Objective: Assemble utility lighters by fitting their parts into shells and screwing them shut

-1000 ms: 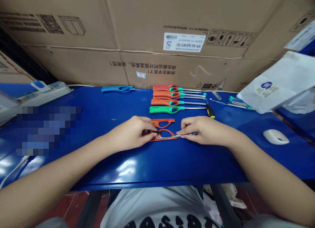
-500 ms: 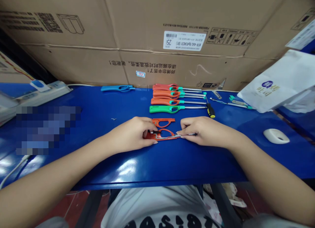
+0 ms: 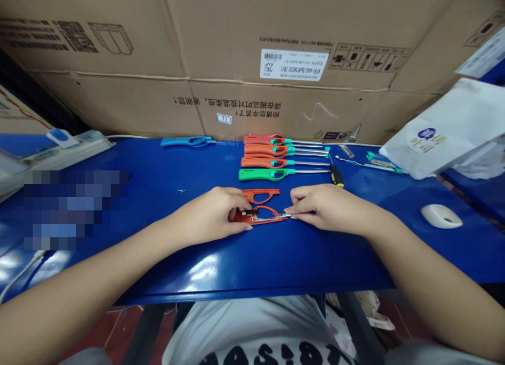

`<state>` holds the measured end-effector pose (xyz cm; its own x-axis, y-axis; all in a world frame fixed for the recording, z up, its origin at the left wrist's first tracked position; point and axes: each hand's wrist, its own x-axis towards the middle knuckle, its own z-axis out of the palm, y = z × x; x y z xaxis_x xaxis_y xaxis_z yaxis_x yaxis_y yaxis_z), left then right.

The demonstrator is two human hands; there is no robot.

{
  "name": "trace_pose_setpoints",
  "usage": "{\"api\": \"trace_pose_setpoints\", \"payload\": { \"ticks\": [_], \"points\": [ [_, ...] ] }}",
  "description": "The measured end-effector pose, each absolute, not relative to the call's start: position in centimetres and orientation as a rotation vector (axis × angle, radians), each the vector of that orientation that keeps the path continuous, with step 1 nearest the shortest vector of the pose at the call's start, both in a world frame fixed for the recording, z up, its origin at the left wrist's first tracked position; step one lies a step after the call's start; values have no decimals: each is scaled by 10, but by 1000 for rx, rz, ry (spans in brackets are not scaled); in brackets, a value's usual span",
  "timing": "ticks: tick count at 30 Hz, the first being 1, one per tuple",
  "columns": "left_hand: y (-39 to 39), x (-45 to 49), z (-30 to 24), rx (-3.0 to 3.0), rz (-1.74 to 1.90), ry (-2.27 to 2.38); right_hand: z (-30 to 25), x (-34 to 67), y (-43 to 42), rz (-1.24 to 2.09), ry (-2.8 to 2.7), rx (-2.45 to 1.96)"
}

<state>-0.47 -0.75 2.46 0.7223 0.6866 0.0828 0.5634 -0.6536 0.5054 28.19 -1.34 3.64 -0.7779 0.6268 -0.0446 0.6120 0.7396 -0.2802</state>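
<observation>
An orange half-shell [image 3: 265,222] of a stick lighter lies open side up on the table, with thin wires running along it. My left hand [image 3: 215,215] is closed around its handle end, thumb on the near edge. A small black part [image 3: 249,212] shows beneath those fingers. At the shell's front end, my right hand [image 3: 321,207] pinches a thin metal tube [image 3: 287,216]; the fingers hide the rest of it. Just beyond lies the matching orange half-shell [image 3: 272,191], its back end partly covered by my left hand.
Several lighters, including a green lighter [image 3: 258,174], lie in a row behind. A screwdriver [image 3: 336,176] rests by their tips, a blue lighter [image 3: 185,141] farther left. Small screws [image 3: 181,190] lie left, a white mouse-shaped object [image 3: 441,216] right. A cardboard box [image 3: 221,33] walls the back.
My right fingers have shifted slightly at the tube. A thin dark length that stuck out behind them earlier no longer shows. My left hand keeps its hold.
</observation>
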Motion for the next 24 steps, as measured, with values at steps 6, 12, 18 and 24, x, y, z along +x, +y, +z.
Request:
{"api": "trace_pose_setpoints", "payload": {
  "ticks": [6,12,18,24],
  "points": [
    [-8,-4,26,2446,317,989,37,280,-11,566,-2850,-1002],
    [-7,-4,24,2458,337,966,33,281,-7,654,-2794,-1008],
    [-6,-6,21,2459,372,953,33,282,-8,621,-2794,-1011],
    [-5,-5,23,2428,325,982,36,275,-11,621,-2815,-1019]
  ]
}}
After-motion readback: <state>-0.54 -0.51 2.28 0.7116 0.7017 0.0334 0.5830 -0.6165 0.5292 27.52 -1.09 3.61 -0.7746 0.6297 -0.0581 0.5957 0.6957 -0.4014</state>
